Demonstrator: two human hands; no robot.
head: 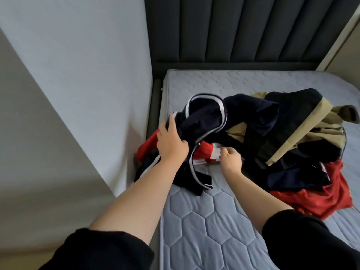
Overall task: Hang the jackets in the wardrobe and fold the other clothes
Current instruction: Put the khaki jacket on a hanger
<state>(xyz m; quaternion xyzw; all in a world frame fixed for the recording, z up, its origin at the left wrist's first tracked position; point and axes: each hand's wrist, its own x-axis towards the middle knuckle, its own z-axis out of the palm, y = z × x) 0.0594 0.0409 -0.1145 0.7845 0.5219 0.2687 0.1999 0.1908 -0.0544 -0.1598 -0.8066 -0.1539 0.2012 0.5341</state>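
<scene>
A heap of clothes lies on the bare mattress [214,221]. My left hand [171,142] grips a dark navy garment with white piping [206,119] at the heap's left end, lifted off the bed. My right hand [230,159] has its fingers curled at the edge of a red and white garment [207,152] beneath; whether it pinches the cloth is unclear. A tan jacket with dark lining [303,131] lies crumpled at the right. A red garment [319,199] spreads at the heap's near right, with a navy piece [296,177] on top.
The mattress runs along a pale wall [87,75] on the left, with a narrow gap by the dark bed frame [153,106]. A dark padded headboard [243,30] stands at the far end. Quilted mattress surface shows in front of the heap.
</scene>
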